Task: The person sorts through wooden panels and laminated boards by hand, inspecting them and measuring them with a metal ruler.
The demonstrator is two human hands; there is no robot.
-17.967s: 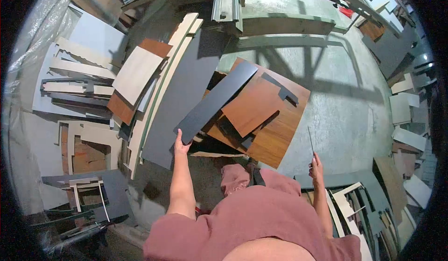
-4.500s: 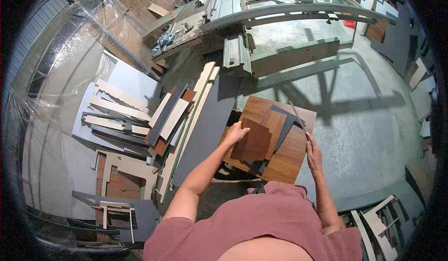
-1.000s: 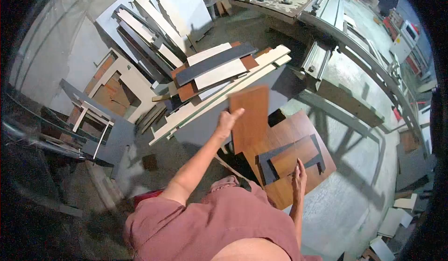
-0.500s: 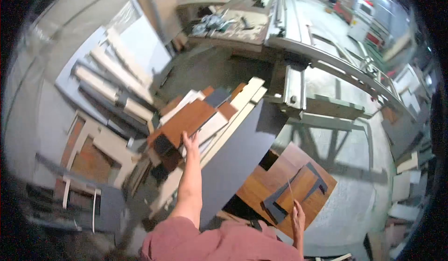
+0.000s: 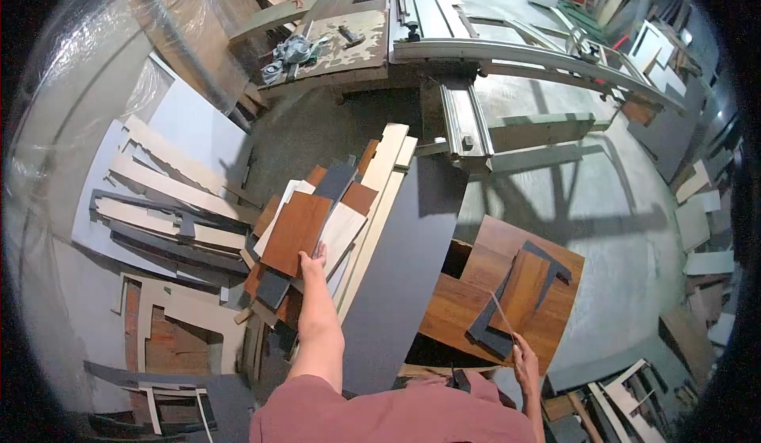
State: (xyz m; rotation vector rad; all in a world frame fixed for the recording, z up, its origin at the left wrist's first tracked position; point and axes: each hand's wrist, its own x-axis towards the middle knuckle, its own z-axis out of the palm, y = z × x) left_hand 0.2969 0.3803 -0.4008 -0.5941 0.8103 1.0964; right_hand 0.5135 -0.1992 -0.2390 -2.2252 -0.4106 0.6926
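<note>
My left hand (image 5: 312,265) reaches out to a brown wood-grain panel (image 5: 295,231), fingertips on its near edge. That panel lies flat on top of a pile of pale, brown and dark offcuts (image 5: 337,205). My right hand (image 5: 523,357) is low at the right, pinching a thin narrow strip (image 5: 501,316) that points up and left. Just beyond it lies a large brown wood-grain board (image 5: 547,308) on the floor, with a smaller brown piece (image 5: 526,286) and a dark grey cut-out shape (image 5: 485,328) on top.
A long dark grey panel (image 5: 404,269) and pale strips (image 5: 379,197) lean between the two piles. More offcuts lie against a plastic-covered wall (image 5: 87,102) at left. A panel saw with rails (image 5: 468,47) stands behind. Bare concrete floor (image 5: 618,205) spreads right, with scattered boards (image 5: 697,221).
My left hand carried the brown panel from above the floor board over to the left pile and set it down flat there. The right hand stayed low with the strip.
</note>
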